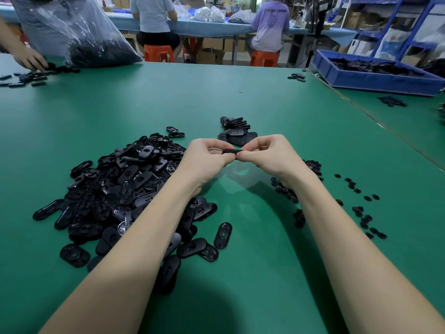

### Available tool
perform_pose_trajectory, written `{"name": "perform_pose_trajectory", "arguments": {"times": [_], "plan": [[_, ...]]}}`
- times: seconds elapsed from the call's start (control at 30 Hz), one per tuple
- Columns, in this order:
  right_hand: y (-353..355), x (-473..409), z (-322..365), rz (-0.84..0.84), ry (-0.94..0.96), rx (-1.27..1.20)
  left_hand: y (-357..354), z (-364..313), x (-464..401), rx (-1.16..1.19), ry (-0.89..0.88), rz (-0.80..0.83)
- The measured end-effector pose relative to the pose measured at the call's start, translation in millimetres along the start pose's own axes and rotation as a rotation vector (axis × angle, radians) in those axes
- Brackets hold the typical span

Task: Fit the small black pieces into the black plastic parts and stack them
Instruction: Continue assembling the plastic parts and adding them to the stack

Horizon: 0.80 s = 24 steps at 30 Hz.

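Head view is showing both hands pinching the same oval black plastic part (230,151), edge-on to the camera and held up off the green table (240,97). The left hand (204,157) is gripping its left end with curled fingers, and the right hand (265,153) is squeezing the right end between thumb and fingertips. It's looking like a small piece is getting pressed in right there, but the piece itself is hiding behind the fingers, so can't tell if it's seated.

What's risking going wrong, imo: the part is being held by its ends only, so a hard push could be flipping it out of the grip, or the little insert could be popping loose and dropping among the others. Pressing it in crooked could be leaving it half seated, too.

Moving outward, the stack of finished parts (237,135) is sitting just beyond the hands, so the drop-off is looking short. The big pile of unfilled parts (120,189) is lying under the left forearm, and that elbow could be nudging pieces about. The small black pieces (361,208) are lying scattered beside the right wrist. Plenty of bare green is showing in front, and the blue bin (375,78) and someone else's hand (29,60) are staying well apart at the far corners
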State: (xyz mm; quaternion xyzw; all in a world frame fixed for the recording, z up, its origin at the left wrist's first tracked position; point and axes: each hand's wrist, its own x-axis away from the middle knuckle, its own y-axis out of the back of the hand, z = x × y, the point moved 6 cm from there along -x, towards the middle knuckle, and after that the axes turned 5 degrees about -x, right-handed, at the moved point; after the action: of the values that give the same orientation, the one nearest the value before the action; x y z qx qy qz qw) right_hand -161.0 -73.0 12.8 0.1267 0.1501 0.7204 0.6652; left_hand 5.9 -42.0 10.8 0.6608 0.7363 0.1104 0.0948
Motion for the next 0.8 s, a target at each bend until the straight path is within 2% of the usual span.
{"name": "perform_pose_trajectory", "arguments": {"times": [0.33, 0.5, 0.67, 0.8], "plan": [[-5, 2, 0, -0.048, 0.047, -0.031, 1, 2, 1, -0.035, 0.016, -0.036], [-7, 6, 6, 0.012, 0.104, -0.132, 7, -4, 0, -0.014, -0.019, -0.007], [-3, 8, 18, 0.030, 0.299, 0.106, 10, -2, -1, 0.023, 0.006, -0.063], [2, 1, 15, -0.101, 0.308, 0.249, 10, 0, -3, 0.070, 0.018, -0.043]]}}
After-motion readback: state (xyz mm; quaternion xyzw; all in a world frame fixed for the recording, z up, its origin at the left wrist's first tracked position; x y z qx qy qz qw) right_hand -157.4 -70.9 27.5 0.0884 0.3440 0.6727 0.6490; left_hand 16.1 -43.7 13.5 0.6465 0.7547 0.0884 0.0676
